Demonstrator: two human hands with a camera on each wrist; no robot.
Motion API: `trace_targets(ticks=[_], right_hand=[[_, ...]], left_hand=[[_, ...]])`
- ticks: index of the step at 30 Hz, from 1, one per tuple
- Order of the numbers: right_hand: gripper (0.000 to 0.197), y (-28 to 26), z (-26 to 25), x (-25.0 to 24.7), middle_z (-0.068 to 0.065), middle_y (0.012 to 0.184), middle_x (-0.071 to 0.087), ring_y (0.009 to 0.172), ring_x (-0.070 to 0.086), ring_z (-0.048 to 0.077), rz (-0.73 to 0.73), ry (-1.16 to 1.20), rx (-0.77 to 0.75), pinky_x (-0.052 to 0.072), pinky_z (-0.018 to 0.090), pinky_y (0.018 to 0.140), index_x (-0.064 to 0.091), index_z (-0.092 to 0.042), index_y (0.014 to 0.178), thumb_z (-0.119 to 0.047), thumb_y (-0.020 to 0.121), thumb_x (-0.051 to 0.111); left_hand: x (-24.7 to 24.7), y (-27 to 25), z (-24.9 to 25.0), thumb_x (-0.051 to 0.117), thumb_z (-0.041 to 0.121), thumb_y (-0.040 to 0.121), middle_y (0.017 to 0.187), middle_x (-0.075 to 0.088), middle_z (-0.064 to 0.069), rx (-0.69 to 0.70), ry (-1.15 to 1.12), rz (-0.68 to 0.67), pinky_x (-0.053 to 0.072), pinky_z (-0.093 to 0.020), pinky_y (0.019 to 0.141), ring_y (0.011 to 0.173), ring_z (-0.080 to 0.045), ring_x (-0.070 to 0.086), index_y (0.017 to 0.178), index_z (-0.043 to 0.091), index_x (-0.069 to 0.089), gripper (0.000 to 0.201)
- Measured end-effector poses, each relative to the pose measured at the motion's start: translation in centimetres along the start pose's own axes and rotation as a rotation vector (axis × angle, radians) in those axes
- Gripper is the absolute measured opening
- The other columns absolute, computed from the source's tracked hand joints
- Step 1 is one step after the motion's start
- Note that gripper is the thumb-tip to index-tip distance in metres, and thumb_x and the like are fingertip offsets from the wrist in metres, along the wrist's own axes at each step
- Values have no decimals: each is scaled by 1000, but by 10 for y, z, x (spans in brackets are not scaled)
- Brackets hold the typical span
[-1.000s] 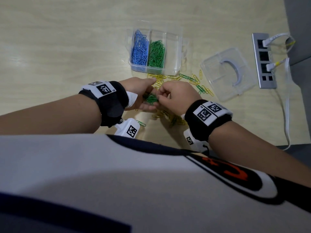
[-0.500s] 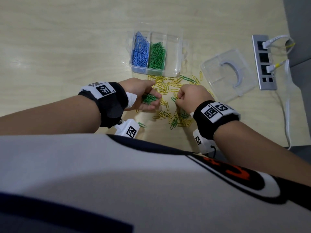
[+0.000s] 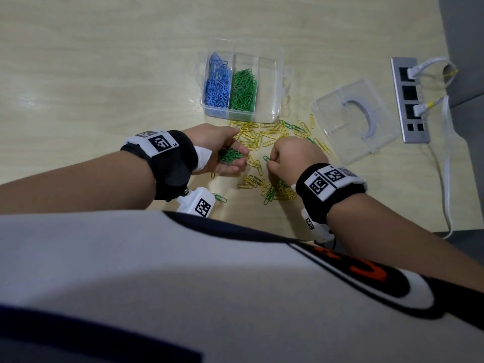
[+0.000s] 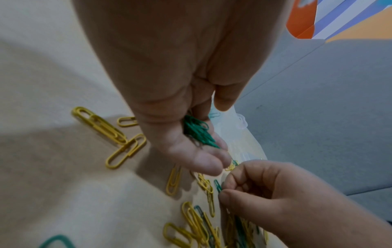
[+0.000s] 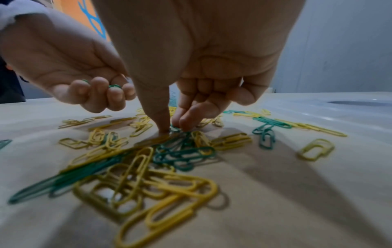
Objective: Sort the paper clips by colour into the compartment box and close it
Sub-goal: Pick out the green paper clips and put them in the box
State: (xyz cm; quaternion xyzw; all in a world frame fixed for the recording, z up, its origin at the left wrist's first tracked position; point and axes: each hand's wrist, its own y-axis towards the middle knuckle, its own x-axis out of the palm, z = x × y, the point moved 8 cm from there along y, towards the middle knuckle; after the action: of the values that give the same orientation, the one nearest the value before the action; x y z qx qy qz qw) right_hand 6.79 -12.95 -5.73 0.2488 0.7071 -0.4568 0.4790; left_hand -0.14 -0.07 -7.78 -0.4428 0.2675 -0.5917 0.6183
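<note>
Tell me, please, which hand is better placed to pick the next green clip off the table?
The right hand: its fingertips already pinch a green clip at the loose pile. The left hand is cupped, full of green clips.

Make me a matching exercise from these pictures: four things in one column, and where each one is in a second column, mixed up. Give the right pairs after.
Things
1. blue clips
2. bunch of green clips
3. clear lid
4. yellow clips

Places
A. lying loose on the table, mixed with some green ones
B. cupped in the left hand
C. in the left compartment of the box
D. flat on the table, to the right of the box

Pairs: 1-C, 2-B, 3-D, 4-A
</note>
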Motion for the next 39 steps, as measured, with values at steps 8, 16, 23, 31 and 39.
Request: trace_targets(ticks=[8,16,23,31,39], right_hand=[[22,1,-14,2,2,96,60,84,60,25,-52,-82,-51,51,37,78,62,-19,92,-39,86,55],[6,-7,-42,-23,-9,76,57,69,50,7,61,436,-243,42,22,64,63,-20,79,-23,84,62],[21,24,29,-39,3,104,61,83,53,17,243,240,140,41,27,73,65,-16,105,-17,95,47],[25,40,33,-25,13,117,54,103,56,31,155,31,21,45,36,84,61,-11,116,-19,96,50],[20,43,37,-23,13,108,61,97,58,31,94,0,122,46,35,77,63,-9,106,-15,92,51]], left_hand=[[2,1,0,31,41,101,72,55,-14,3,3,-8,55,-24,56,65,-21,56,86,4,57,49],[2,3,1,37,41,100,79,58,-15,28,-24,28,57,-31,65,64,-23,58,88,1,59,47],[-4,1,-2,33,42,101,67,55,-13,4,-6,-1,54,-33,76,71,-25,60,85,3,59,49],[-9,0,-1,35,39,101,71,55,-12,21,-40,17,54,-32,75,66,-20,55,84,2,58,47],[-8,1,2,35,40,101,73,56,-12,24,-20,27,55,-29,69,63,-18,55,85,2,59,48]])
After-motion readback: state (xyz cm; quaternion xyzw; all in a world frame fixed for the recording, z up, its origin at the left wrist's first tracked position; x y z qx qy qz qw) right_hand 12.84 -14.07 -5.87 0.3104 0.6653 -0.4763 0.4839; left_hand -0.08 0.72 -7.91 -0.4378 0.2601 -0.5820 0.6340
